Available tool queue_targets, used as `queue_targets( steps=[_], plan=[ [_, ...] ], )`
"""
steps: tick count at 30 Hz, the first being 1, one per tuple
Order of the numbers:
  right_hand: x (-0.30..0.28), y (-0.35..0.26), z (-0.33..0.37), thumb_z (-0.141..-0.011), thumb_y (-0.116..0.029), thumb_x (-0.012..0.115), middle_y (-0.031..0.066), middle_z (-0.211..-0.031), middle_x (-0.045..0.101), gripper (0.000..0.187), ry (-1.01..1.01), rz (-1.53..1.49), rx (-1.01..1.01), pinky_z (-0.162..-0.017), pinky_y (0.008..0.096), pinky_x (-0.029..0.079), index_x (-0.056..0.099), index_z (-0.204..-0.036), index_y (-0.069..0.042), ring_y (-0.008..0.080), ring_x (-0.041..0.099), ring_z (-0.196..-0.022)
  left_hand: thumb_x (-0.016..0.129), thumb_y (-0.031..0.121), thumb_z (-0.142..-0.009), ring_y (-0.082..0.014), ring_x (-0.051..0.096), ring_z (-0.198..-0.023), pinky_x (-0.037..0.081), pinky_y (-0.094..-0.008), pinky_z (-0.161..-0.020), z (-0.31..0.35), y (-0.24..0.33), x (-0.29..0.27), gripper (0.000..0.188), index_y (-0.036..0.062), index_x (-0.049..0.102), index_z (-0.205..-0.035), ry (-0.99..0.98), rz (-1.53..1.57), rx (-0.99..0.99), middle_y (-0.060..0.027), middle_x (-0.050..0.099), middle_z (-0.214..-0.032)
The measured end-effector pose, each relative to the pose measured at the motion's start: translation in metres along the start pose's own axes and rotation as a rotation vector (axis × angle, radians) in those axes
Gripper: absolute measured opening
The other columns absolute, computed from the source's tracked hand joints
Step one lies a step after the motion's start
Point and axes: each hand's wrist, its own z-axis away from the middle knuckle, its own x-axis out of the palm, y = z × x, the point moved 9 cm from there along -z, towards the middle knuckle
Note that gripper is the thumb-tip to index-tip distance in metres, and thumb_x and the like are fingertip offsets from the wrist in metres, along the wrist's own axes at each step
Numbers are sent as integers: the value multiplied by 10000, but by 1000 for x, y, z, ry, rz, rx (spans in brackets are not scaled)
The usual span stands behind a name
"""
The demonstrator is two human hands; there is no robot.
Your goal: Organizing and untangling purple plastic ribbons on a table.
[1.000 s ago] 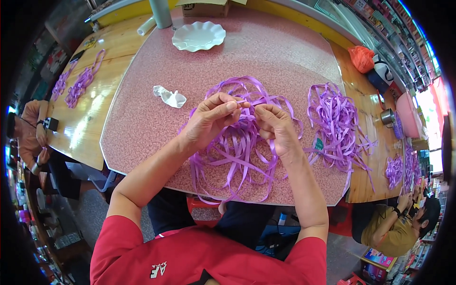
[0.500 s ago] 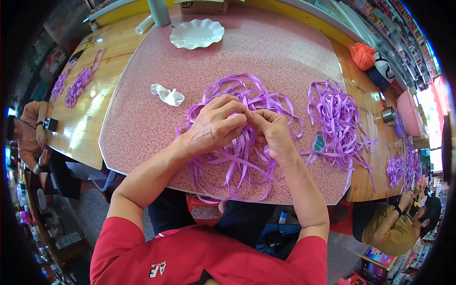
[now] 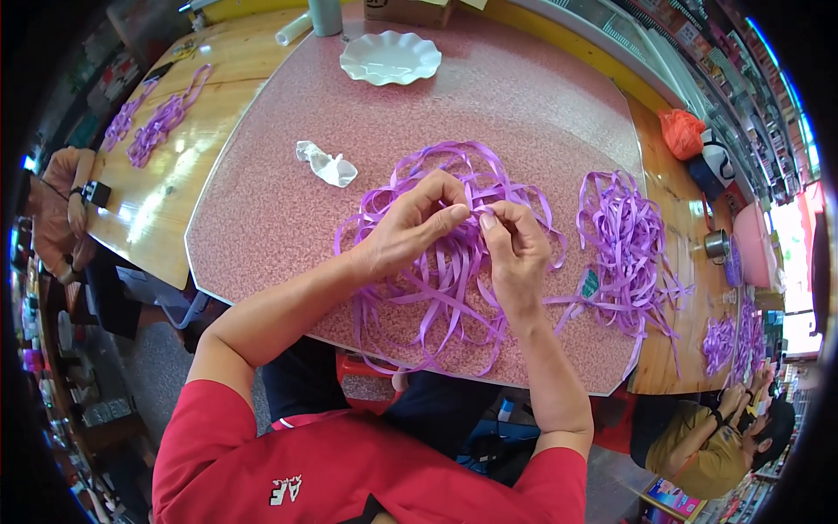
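A loose heap of purple ribbon (image 3: 449,293) lies on the pink speckled table in front of me, some loops hanging near its front edge. Over the heap, my left hand (image 3: 415,223) pinches a strand of the ribbon between thumb and fingers. My right hand (image 3: 518,249) pinches the same strand close beside it, the fingertips of both hands nearly touching. Whether there is a knot between them is too small to tell. To the right lies a second, thicker pile of purple ribbon (image 3: 621,253) with a green tag (image 3: 589,283) at its lower left.
A crumpled white tissue (image 3: 326,164) lies left of the heap. Farther back stand a white scalloped dish (image 3: 390,59), a grey-green cylinder (image 3: 326,16) and a cardboard box (image 3: 408,10). People sit at wooden tables on the left (image 3: 157,201) and right, with more purple ribbon nearby.
My left hand has turned so its thumb now shows on top, and both hands' fingertips have come up into view around the strand. The whole view has shifted slightly.
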Motion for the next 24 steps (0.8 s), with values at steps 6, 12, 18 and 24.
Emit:
queue_targets(
  steps=[6, 12, 18, 24],
  plan=[
    [18, -47, 9, -797, 36, 706, 53, -853, 629, 214, -145, 736, -633, -547, 283, 495, 669, -984, -61, 169, 617, -699, 596, 213, -1007, -48, 460, -806, 411, -222, -732, 7, -25, 3, 147, 69, 573, -1001, 12, 355, -343, 52, 502, -888],
    [27, -48, 14, -715, 55, 747, 48, -858, 631, 325, -172, 912, -722, -529, 319, 521, 679, -1002, -80, 211, 646, -707, 626, 197, -982, -52, 490, -830, 435, -233, -717, 7, -23, -3, 162, 37, 606, -1000, 28, 193, -292, 35, 519, -888],
    [19, -49, 9, -748, 49, 749, 79, -866, 634, 257, -127, 844, -675, -559, 328, 522, 686, -978, -47, 226, 655, -724, 687, 91, -913, -97, 549, -902, 466, -243, -760, 5, -4, 1, 194, 0, 633, -1076, -23, -160, -73, -38, 553, -1038],
    [18, -48, 7, -778, 58, 724, 88, -844, 635, 187, -149, 746, -625, -572, 298, 506, 678, -940, -22, 197, 642, -692, 684, 6, -887, -118, 561, -899, 478, -257, -755, 3, 9, -1, 111, 11, 657, -995, 8, -339, 107, -48, 562, -1008]
  ],
)
